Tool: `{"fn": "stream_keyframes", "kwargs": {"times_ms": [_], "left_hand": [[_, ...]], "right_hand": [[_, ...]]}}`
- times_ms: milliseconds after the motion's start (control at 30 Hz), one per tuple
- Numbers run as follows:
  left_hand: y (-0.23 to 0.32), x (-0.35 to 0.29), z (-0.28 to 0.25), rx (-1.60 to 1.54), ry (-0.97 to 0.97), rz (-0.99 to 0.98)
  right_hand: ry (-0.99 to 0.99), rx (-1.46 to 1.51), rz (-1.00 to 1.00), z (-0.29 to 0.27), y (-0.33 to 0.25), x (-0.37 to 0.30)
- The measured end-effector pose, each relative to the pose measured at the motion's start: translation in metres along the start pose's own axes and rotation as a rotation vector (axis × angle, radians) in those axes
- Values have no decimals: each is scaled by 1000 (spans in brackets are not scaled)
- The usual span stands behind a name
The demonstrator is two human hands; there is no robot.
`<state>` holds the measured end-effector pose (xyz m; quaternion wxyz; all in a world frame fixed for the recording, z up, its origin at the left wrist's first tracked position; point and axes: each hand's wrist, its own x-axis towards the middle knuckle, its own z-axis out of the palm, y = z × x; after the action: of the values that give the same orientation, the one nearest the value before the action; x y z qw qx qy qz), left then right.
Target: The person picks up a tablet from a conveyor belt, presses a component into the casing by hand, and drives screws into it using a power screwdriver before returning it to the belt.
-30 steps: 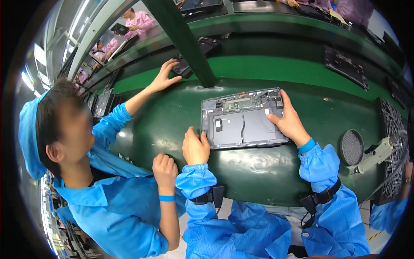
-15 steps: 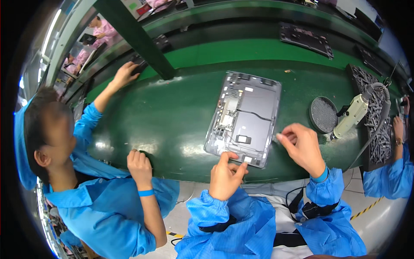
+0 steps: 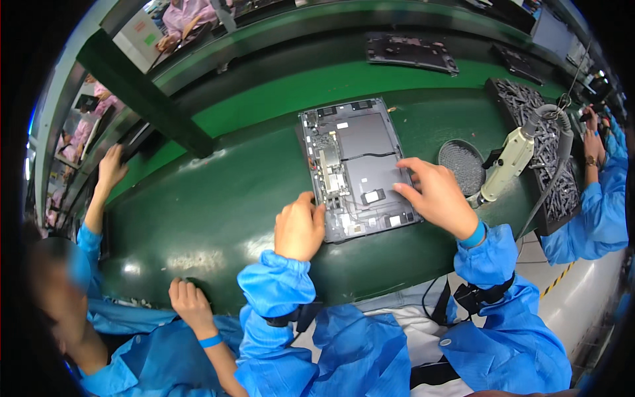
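Has an open laptop base [image 3: 370,139] lying lengthwise on the green worktop [image 3: 218,218], far end close to the back edge, near end a short way in from the front edge; finds wide open room to the left, toward a co-worker's hand [image 3: 190,304] by the front edge; finds less to the right, past a narrow strip, with a round grey dish [image 3: 461,165], a cream-coloured tool [image 3: 508,162] and a black tray of grey pieces [image 3: 554,198] ranged outward; sets the left hand [image 3: 299,228] at the base's lower left edge, back of hand up, fingertips partly hidden; cannot tell that grip as together or apart; angles the right hand [image 3: 440,197] inward over the base's right side, thumb and forefinger spread apart; cannot tell whether touching it.
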<state>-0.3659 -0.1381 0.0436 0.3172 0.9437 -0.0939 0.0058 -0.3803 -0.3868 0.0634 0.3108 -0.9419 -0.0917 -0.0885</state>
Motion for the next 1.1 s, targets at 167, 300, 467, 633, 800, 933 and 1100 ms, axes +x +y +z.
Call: {"fn": "stream_keyframes", "kwargs": {"times_ms": [167,300,467,633,800,933,1100], "left_hand": [[-9,36,-5,-102,-198,-40],[-19,34,4,-474,-28,-115],[1,29,2,-397,175,83],[10,14,4,-428,-99,457],[-1,21,-16,-681,-237,61],[-16,20,-18,-830,-303,-42],[-7,22,-19,-690,-454,173]], "right_hand": [[-39,-141,-239,7,-9,10],[-21,-83,-202,15,2,16],[-92,337,53,5,-5,18],[-152,532,-50,19,-25,10],[-188,400,-19,11,-18,11],[-382,276,-171,12,-16,10],[-25,163,-144,18,6,12]]}}
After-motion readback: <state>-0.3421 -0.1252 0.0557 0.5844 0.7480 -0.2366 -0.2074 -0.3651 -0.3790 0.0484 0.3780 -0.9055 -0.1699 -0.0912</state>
